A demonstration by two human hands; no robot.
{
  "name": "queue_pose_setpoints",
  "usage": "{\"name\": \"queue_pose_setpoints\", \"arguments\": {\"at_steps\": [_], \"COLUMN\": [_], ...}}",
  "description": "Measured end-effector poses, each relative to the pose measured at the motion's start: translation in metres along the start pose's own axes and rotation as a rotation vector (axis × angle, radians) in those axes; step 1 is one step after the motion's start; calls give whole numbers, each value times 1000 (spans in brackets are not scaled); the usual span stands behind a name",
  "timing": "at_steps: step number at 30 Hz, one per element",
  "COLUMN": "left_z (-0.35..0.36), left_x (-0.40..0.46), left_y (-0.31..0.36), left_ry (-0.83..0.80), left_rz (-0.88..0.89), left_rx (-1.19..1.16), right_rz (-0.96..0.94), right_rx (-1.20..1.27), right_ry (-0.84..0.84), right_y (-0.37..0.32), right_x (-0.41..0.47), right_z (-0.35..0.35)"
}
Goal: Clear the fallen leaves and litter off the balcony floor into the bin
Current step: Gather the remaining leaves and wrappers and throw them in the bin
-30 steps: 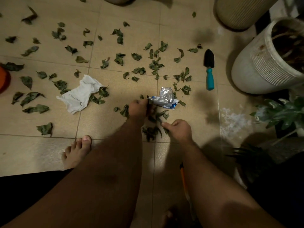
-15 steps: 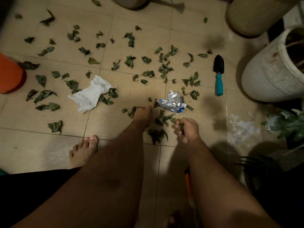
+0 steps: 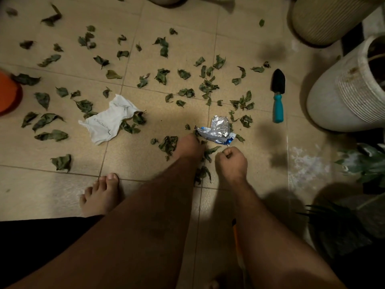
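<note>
- White ribbed pot [image 3: 341, 97] at my right, standing on the floor [image 3: 133, 155]; its inside is dark and I cannot make out the contents.
- Beige ribbed pot [image 3: 325, 17] beyond it, top cut off by the frame edge.
- Orange container [image 3: 8, 92] at the far left edge, only its side in view.
- My left hand [image 3: 190, 146] is down on the tiles among the leaves [image 3: 168, 143], just beside the foil wrapper [image 3: 218, 130]; fingers hidden from me, so I cannot tell how far they are spread or whether they hold anything.
- My right hand [image 3: 231, 161] is curled into a fist, just above the tiles, near the wrapper; whether it has leaves inside, I cannot tell.
- Dry green leaves scattered across most of the floor.
- Crumpled white paper [image 3: 108, 119] lies to my left, leaves touching its edge.
- Small trowel [image 3: 278, 94], teal handle, lies near the white pot.
</note>
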State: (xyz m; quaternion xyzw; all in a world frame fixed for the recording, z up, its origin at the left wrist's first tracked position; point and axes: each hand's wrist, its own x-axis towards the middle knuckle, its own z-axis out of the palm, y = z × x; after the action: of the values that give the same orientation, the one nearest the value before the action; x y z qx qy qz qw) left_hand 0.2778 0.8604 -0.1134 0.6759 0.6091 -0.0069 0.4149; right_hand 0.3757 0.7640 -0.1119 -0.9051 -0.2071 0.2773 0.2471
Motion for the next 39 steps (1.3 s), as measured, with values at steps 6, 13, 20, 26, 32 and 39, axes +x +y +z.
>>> {"name": "queue_pose_setpoints", "arguments": {"at_steps": [6, 13, 20, 26, 32, 39], "left_z": [9, -7, -26, -24, -16, -8], "left_x": [-1, -9, -9, -15, -17, -23], "left_y": [11, 5, -32, -46, -38, -23], "left_ry": [0, 79, 176, 119, 111, 39], "left_rz": [-15, 7, -104, -21, 24, -49], "left_rx": [111, -276, -545, -492, -209, 36], "right_rz": [231, 437, 446, 205, 155, 196], "right_rx": [509, 1106, 931, 148, -142, 336], "right_ry": [-22, -327, -303, -76, -78, -225], "right_y": [-1, 16, -2, -25, -30, -15], "right_x": [-6, -1, 3, 1, 5, -2], "right_z": [-18, -15, -5, 9, 15, -7]}}
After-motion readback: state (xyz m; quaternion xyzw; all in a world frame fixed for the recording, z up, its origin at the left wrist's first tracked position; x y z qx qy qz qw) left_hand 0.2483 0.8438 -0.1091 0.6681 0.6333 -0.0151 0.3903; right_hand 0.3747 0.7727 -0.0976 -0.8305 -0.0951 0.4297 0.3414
